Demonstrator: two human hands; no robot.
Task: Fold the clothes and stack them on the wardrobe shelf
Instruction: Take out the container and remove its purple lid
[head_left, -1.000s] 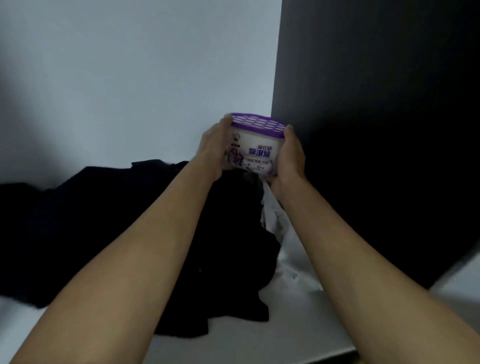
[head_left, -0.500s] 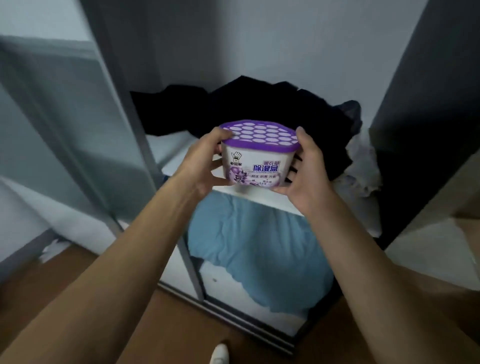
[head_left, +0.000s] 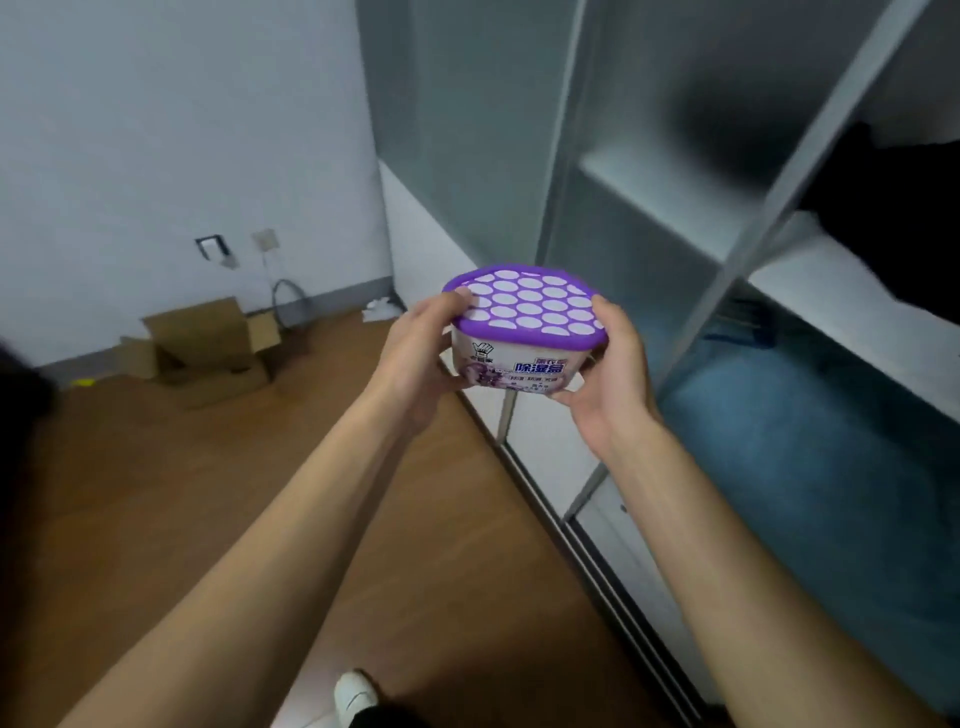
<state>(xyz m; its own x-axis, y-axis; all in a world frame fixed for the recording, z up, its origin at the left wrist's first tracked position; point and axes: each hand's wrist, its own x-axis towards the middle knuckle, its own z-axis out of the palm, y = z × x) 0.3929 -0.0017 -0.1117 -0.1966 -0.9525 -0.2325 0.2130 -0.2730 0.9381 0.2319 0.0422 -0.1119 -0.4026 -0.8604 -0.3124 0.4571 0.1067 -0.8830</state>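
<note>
Head view: your left hand (head_left: 415, 364) and right hand (head_left: 613, 384) both clasp the purple-lidded tub (head_left: 524, 312) level, likely to free the wardrobe shelf (head_left: 841, 306) for the dark clothes (head_left: 893, 244).

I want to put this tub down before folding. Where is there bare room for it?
For the tub, the wooden floor is bare between the cardboard box and the wardrobe's bottom track. The white shelf has a bare strip left of the dark clothes. Crowded: the shelf's right end under those clothes, and below it the blue cloth.
</note>
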